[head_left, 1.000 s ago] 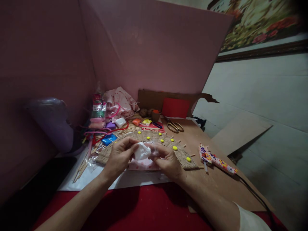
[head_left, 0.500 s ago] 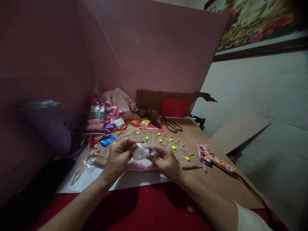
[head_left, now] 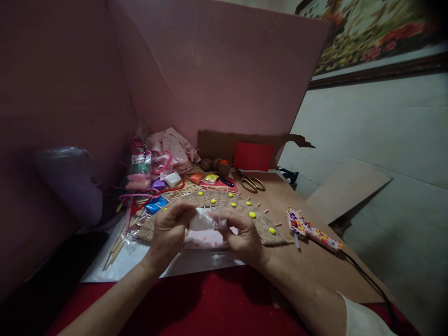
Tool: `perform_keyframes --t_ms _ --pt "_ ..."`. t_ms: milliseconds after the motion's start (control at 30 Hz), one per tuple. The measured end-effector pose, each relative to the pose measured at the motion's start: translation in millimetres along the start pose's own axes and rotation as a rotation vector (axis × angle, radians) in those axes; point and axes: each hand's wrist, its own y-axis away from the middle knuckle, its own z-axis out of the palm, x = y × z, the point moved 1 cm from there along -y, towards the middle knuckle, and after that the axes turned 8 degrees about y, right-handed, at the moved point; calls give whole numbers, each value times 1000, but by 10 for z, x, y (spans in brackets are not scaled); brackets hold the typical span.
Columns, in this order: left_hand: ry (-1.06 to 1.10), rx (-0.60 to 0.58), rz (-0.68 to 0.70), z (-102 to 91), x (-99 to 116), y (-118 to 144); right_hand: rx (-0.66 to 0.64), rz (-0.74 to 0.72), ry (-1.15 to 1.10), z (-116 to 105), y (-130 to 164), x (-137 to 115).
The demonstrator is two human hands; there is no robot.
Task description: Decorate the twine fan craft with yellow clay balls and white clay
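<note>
My left hand (head_left: 169, 231) and my right hand (head_left: 241, 234) meet over the table, both pinching a small white lump in clear plastic wrap (head_left: 202, 222). Behind the hands lies a woven straw arch (head_left: 217, 200) dotted with yellow beads and ringed by short wooden sticks. A pale pink spotted sheet (head_left: 206, 239) lies just under the hands. A floral-patterned glue gun (head_left: 308, 230) rests on the brown board to the right of my right hand.
Gold-handled scissors (head_left: 251, 183), a red card (head_left: 253, 156) and torn cardboard sit at the back. Colourful clay packets (head_left: 156, 204), pink cloth (head_left: 171, 147) and loose sticks (head_left: 117, 242) crowd the left. A pink partition (head_left: 210, 70) walls the back and left; red cloth (head_left: 196, 303) covers the near edge.
My hands have drawn closer around the white lump and lowered it slightly; it is now more covered by my fingers. Nothing else has moved.
</note>
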Motion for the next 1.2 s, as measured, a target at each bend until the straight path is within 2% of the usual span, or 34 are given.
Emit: perform_keyframes --t_ms 100,267,400,600,767,867,1100,1200 --pt "19 21 -12 -2 15 -10 28 18 33 0 6 20" --pt "-1 40 18 -6 32 -14 -66 30 39 4 -10 16" --pt "-20 62 18 -8 32 -3 -89 29 -7 6 -20 10" --pt "-29 53 36 -10 25 3 -23 120 -86 1 -20 0" --pt "-54 36 73 -27 -9 7 -147 221 -213 1 -36 -47" --pt "-65 37 85 -34 -13 4 -184 234 -266 11 -40 -44" --pt "-3 8 13 -25 -34 -1 -86 247 -261 3 -17 -11" --pt "31 -25 -5 -14 -50 8 -91 247 -254 -20 -15 -21"
